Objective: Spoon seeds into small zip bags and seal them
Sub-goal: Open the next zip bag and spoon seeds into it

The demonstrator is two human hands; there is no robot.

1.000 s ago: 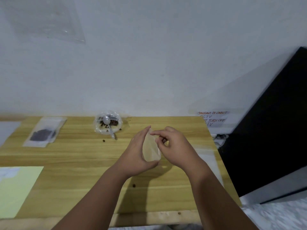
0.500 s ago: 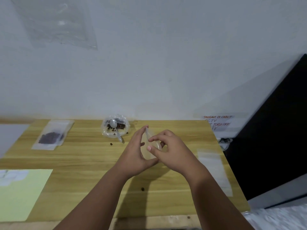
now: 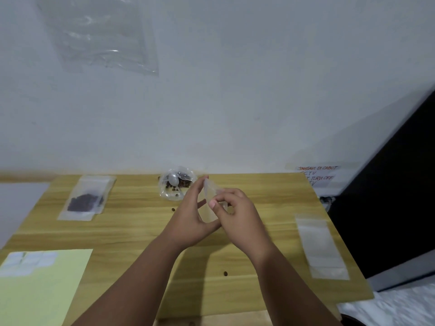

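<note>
At the left, filled bags (image 3: 84, 198) are laid on the table (image 3: 131, 227). Farther back, seeds (image 3: 184, 183) and a spoon (image 3: 173, 178) are kept in a clear wrapper. The bag (image 3: 208, 191) is held above the table's middle. It is gripped by the left hand (image 3: 190, 220), and its top edge is pinched by the right hand (image 3: 237, 215). Compared with a second ago, the bag is now turned edge-on and brought nearer to the seeds. Its mouth is probably being opened, and no seeds are seen inside. Empty bags (image 3: 320, 245) are laid at the right.
</note>
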